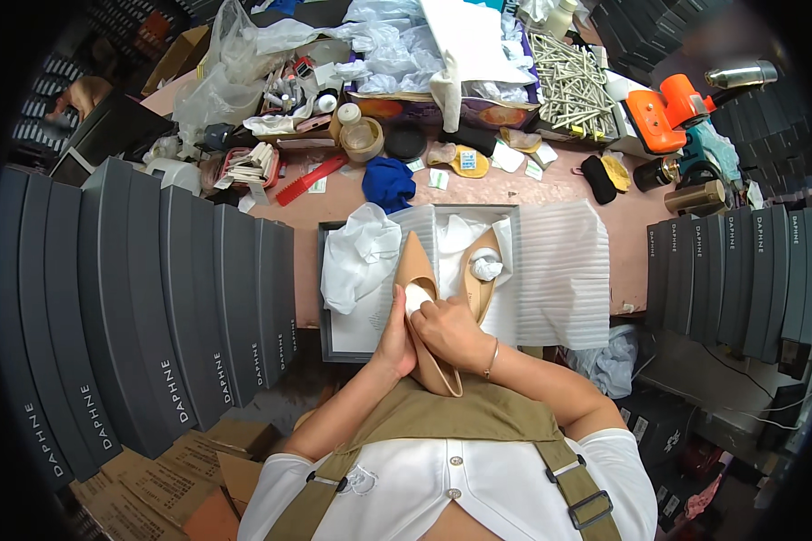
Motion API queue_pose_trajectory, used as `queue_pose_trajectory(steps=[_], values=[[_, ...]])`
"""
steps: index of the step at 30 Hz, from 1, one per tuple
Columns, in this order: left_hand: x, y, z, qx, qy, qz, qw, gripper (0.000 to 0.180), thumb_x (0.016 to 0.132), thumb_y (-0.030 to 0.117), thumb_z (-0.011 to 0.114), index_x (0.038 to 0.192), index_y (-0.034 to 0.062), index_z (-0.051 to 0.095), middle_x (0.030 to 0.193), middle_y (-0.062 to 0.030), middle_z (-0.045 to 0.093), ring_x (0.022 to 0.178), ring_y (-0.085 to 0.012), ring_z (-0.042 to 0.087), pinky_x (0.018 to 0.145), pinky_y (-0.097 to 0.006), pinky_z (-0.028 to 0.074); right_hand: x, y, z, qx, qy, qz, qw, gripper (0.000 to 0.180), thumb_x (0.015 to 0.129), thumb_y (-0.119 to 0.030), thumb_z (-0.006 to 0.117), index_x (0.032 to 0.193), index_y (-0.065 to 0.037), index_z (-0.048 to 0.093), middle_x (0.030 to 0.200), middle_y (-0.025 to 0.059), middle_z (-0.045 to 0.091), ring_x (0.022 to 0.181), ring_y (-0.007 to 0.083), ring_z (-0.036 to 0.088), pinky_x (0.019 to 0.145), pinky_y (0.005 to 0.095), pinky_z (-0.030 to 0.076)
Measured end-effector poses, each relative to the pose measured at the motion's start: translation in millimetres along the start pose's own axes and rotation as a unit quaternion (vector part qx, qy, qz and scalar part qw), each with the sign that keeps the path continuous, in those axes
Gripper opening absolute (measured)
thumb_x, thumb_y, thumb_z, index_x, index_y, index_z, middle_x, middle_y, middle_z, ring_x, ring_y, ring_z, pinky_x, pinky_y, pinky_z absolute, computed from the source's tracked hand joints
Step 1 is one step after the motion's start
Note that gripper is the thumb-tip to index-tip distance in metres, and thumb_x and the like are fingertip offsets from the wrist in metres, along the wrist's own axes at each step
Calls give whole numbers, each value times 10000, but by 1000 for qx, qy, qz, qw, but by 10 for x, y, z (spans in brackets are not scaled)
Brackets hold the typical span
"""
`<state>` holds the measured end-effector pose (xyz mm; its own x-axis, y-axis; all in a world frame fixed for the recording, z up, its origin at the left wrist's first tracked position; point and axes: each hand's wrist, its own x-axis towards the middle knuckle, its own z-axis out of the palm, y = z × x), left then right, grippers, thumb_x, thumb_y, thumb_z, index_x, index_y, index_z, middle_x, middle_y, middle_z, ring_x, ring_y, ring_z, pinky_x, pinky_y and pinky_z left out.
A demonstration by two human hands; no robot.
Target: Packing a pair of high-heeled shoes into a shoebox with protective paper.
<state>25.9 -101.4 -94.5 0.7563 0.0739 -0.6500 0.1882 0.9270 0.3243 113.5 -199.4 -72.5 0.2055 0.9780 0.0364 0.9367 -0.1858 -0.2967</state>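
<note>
A beige pointed-toe shoe (412, 259) is held over the front of an open shoe box (352, 346), toe pointing away from me. My left hand (394, 341) wraps its left side. My right hand (449, 330) is closed, its fingertips inside the opening against white stuffing (416, 297), which looks like paper. The matching shoe (483, 298) lies in the box to the right, with crumpled white paper (487, 266) inside. White tissue (361, 252) covers the box's left side. A ribbed foam sheet (564, 270) spreads over its right edge.
Dark shoe boxes stand in rows at left (126, 298) and right (722, 279). Behind the box lie a blue cloth (389, 184), a red brush (310, 180) and sponges. Farther back are a tray of white sticks (573, 86) and an orange tool (655, 122).
</note>
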Motion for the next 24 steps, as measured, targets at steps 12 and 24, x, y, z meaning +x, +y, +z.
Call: queue_pose_trajectory(steps=[12,24], values=[[72,18,-225,-20,30,-59,998,632,905,588,449,1210,37,502,1056,-153,592,980,-338,609,827,-516,518,296,1338,411,-47,41,122,991,164,819,-162,541,902,-112,674,956,85,577,885,264,574,677,397,469],[149,-16,-222,-43,11,-58,997,698,899,640,407,1255,44,483,1101,-151,579,1008,-352,595,821,-551,510,429,1569,728,-197,-83,81,973,182,833,-193,532,977,-170,642,1076,43,550,1033,200,499,802,378,378]])
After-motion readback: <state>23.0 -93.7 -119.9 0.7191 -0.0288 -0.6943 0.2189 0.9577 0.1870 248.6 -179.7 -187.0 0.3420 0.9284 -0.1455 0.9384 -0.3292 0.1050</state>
